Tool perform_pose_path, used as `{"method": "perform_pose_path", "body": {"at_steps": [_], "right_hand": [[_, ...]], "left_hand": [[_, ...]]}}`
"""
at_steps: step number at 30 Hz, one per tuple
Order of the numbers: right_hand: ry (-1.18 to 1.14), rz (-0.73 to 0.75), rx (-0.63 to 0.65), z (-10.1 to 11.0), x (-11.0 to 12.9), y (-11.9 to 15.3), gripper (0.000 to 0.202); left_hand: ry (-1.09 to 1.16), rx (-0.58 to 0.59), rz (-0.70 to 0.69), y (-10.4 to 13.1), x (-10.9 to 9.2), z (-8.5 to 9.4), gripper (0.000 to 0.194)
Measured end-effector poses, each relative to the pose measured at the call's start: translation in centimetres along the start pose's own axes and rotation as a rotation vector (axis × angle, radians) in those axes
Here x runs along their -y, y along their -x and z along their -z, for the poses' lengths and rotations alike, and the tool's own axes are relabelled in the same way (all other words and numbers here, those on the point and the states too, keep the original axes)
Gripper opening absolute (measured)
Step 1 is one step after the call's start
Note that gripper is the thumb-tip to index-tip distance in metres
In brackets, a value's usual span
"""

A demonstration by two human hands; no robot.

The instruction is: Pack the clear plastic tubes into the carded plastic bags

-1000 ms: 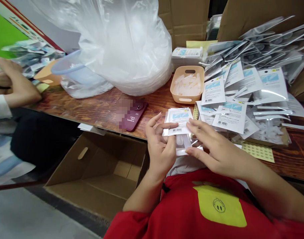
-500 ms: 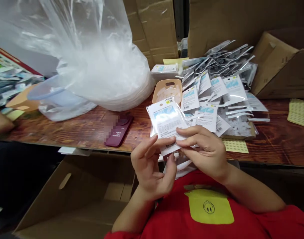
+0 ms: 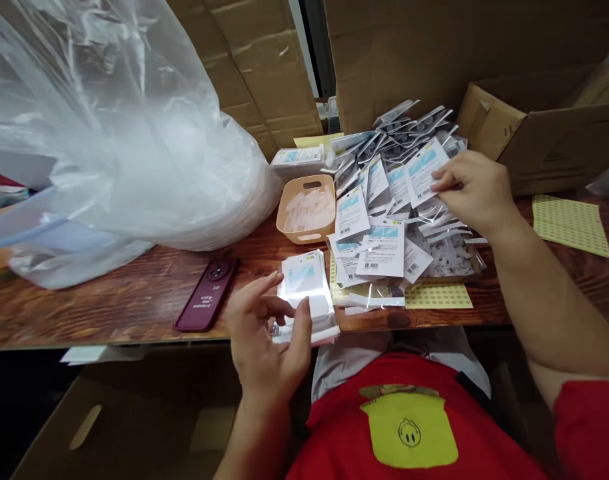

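The left hand (image 3: 267, 337) was curled around a small stack of packets (image 3: 307, 293), thumb on the near face and fingers spread behind it, holding the stack at the near edge of the table (image 3: 114, 303). The right hand (image 3: 472, 190) was stretched well away from it, over the far side of the pile (image 3: 399, 213) of sealed packets, its fingertips pinched on one packet (image 3: 422, 170) at the top of that pile. So the two hands were wide apart, each clamped on its own packet or packets.

Taking the pile as the landmark: the held stack lay just left of it and nearer the person. A tan basket (image 3: 307, 210) of clear plastic pieces stood touching the pile's left side. A white box (image 3: 297, 159) sat behind the basket, left of the pile's far end. A yellow sticker sheet (image 3: 437, 297) lay partly under the pile's near edge, and a second sheet (image 3: 569, 223) lay to the right of the pile, beyond the right forearm. An open carton (image 3: 544, 140) stood right of the pile, behind that sheet. Far left of the pile, a maroon phone (image 3: 207, 297) lay flat, and beyond it a big clear bag (image 3: 119, 140) bulged over the tabletop. The person wore a red shirt (image 3: 409, 427) with a yellow patch.
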State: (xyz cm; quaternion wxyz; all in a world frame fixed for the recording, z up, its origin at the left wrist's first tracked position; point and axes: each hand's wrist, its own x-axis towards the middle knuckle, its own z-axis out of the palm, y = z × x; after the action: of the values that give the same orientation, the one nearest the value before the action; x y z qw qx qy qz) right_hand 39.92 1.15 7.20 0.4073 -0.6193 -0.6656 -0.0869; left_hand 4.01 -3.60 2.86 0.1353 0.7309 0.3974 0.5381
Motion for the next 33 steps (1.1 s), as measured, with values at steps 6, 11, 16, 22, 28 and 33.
{"method": "perform_pose_path", "body": {"at_steps": [6,11,16,22,28,33], "right_hand": [[0.072,-0.083,0.383,-5.0,-3.1,-5.0,0.019],[0.17,-0.02,0.546,-4.1,-3.4,-3.5,0.068],[0.354,-0.027,0.293,0.7,-2.6,1.2,0.055],[0.467,-0.376,0.5,1.1,-1.3,8.9,0.024],[0.46,-0.407,0.383,-1.8,-1.3,11.4,0.031],[0.231,-0.322,0.211,-0.4,-2.0,11.3,0.036]], "left_hand": [[-0.38,0.404,0.053,0.2,6.0,1.4,0.026],[-0.391,0.599,0.014,0.8,9.2,1.0,0.039],[-0.405,0.692,0.069,0.3,9.7,1.4,0.049],[-0.486,0.835,0.056,-1.2,9.5,2.0,0.058],[-0.627,0.952,0.028,-2.9,7.6,1.0,0.059],[-0.73,1.066,0.04,-4.1,6.0,1.3,0.059]]}}
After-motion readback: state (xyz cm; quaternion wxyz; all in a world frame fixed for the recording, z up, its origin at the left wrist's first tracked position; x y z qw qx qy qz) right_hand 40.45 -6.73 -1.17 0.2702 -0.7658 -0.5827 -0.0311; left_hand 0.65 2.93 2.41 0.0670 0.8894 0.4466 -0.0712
